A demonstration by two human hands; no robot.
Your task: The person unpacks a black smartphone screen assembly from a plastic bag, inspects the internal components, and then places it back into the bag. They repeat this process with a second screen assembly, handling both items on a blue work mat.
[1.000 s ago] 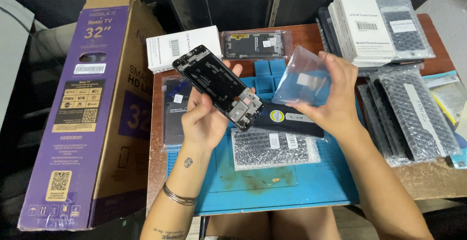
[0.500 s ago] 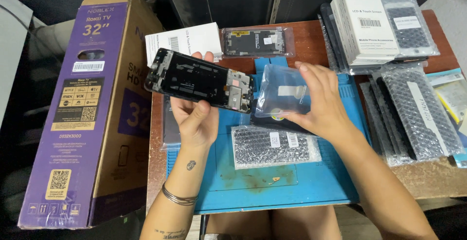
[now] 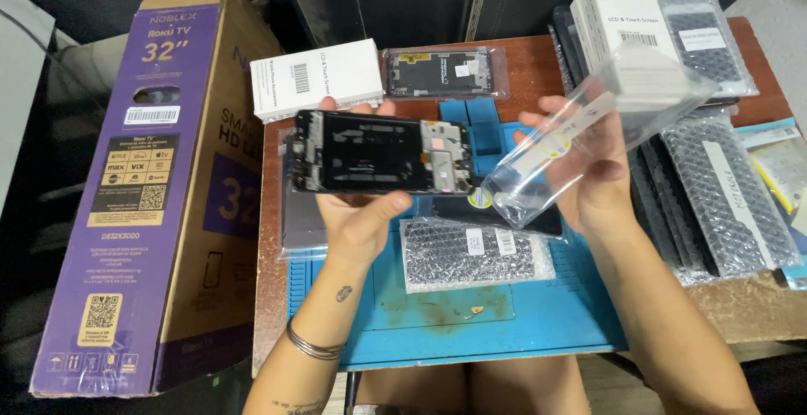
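Held flat in the left hand (image 3: 363, 217), a phone screen assembly (image 3: 380, 153), black, metal-framed, back side up with cut-outs and a flex strip showing, long axis running from nine to three o'clock. Fingers curled under the lower edge, fingertips over the far edge. Gripped in the right hand (image 3: 588, 181), thumb on top, a clear plastic bag (image 3: 588, 125) with a white label strip, tilted, its near end pointing toward eight o'clock, toward the assembly's right end and just beside it, not touching. Right hand nearer the bag, left nearer the assembly. Below, at six o'clock, a bubble-wrap pouch (image 3: 472, 253) on a blue work mat (image 3: 538, 322). At nine o'clock, a purple cardboard box (image 3: 134, 213).
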